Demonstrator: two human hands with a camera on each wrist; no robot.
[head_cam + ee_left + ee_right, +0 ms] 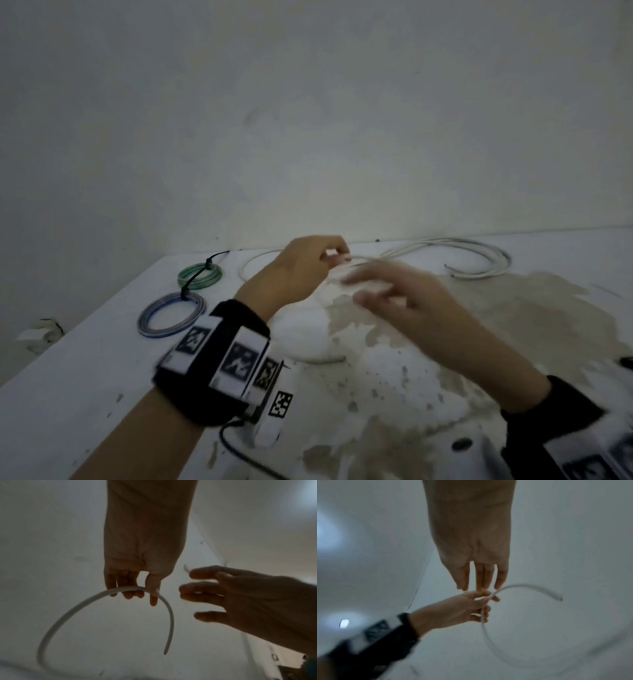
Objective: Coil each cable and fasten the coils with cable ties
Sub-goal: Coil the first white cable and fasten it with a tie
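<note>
— While the left hand (310,263) pinches the white cable (96,597) near its free end, above the counter (85,377), which step is this?

— Starting a coil, I judge. That grip is closed on the cable; the right hand (407,301) hangs just beside it, fingers spread and holding nothing.

— And next?

— The right hand should catch the trailing length and lay a loop into the left.

— How much is done?

— Only the head view shows that: a green coil (199,275) and a blue coil (171,315), each tied, and more white cable (479,257) lying loose at the far right.

— The wrist views?

— They show the cut tip and the first arc hanging from the fingers, blurred and half hidden from above.
</note>
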